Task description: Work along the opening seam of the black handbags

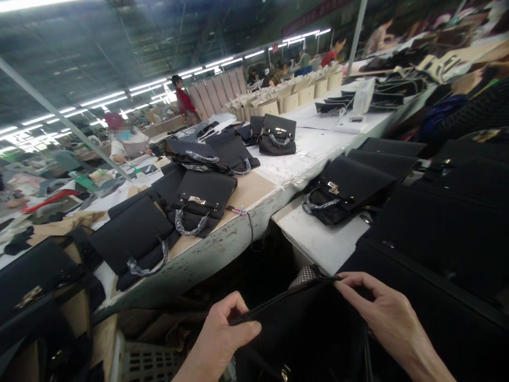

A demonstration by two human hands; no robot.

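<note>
A black handbag (302, 329) hangs between my two hands at the bottom of the head view, its gold clasp partly showing at the lower edge. My left hand (225, 334) pinches the bag's upper edge between thumb and fingers. At the other end of that edge, my right hand (382, 307) grips the corner with thumb and forefinger. The bag's lower part is cut off by the frame. Close behind it on the right lies a dark mass of stacked black bags (441, 239).
Black handbags with plastic-wrapped handles (194, 207) line the long worktable (230, 244). Another black bag (345, 185) rests on a white side table (318, 244). A pale plastic crate (147, 361) sits low left. Co-workers are in the background, and a dark-sleeved arm (449, 111) shows at right.
</note>
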